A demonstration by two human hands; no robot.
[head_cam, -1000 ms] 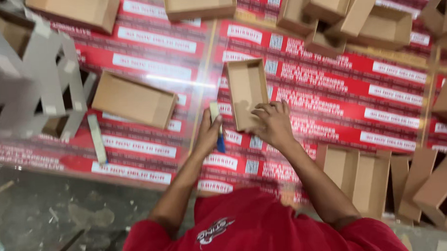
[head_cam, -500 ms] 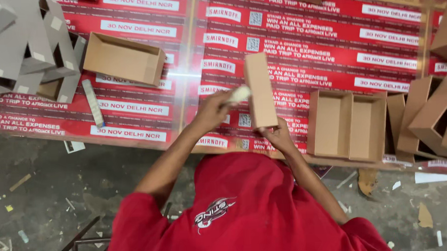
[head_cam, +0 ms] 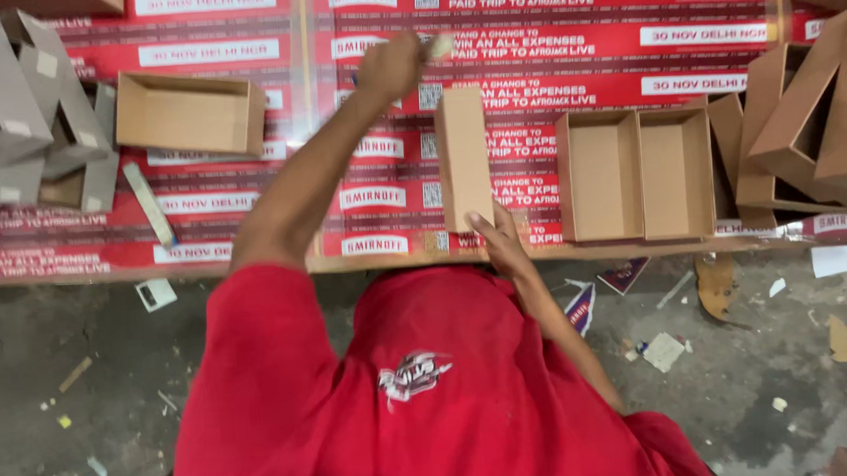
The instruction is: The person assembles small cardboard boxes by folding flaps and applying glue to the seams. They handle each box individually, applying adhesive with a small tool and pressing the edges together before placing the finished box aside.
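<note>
Standing on edge near front edge of counter [head_cam: 254,225]: narrow brown cardboard box [head_cam: 463,157], likely light, stiff-walled, crushable; best pinched at end walls. Right hand [head_cam: 501,240] grasping its near end. Left hand [head_cam: 391,68] clenched round small pale tool [head_cam: 438,46], blurred, toward far edge. Open double tray [head_cam: 635,174] just right.

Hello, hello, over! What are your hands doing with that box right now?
Left hand raised over the table, gripping a small pale tool, blurred. Right hand steadying the upright brown box at its near end. Two open boxes just right of it, not touching.
</note>
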